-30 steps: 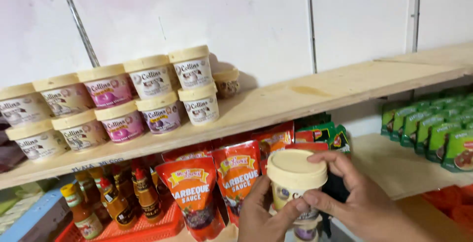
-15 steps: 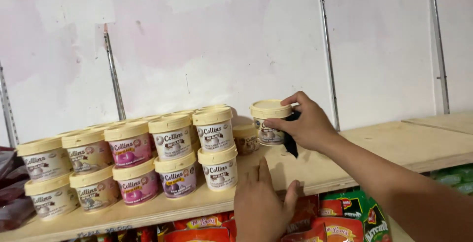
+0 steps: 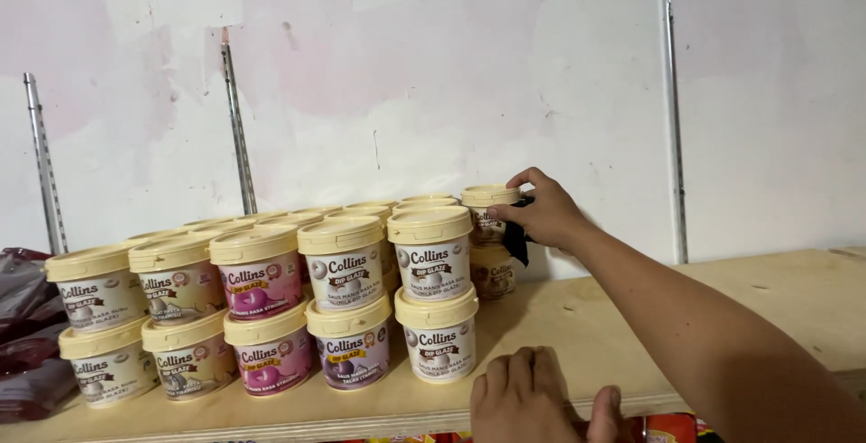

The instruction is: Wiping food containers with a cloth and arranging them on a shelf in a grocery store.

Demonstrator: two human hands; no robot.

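Nearest the camera, at the plywood shelf's (image 3: pixel 631 335) front edge, the left hand (image 3: pixel 532 398) rests palm down, fingers curled over the lip and holding nothing. Behind it stands a front row of ten cream-lidded tubs (image 3: pixel 347 303), five below and five stacked on top: two with pink labels, one purple, the rest pale. More lids show behind, too overlapped to count. Farthest back, by the white wall (image 3: pixel 433 64), the right hand (image 3: pixel 546 213) grips a small tub (image 3: pixel 487 213) sitting atop another tub (image 3: pixel 493 272).
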